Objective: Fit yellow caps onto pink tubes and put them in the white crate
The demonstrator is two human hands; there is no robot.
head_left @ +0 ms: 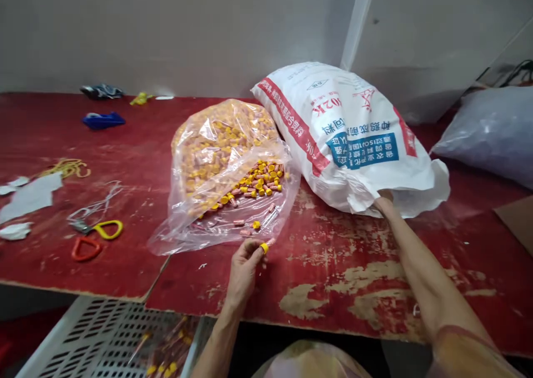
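Between the thumb and fingers of my left hand is a small pink tube with a yellow cap. This hand is just in front of a clear plastic bag, whose mouth lies open toward me. Many like yellow-capped pink tubes fill the bag, and a few lie loose near its mouth. My right forearm reaches into the mouth of a white woven sack with red and blue print. The sack hides my right hand, so its fingers and anything in them cannot be seen.
On the left lie scissors with one yellow and one red handle, yellow rubber bands, white scraps and a blue tape dispenser. A white slatted basket stands below the table edge. Another full bag sits far right.
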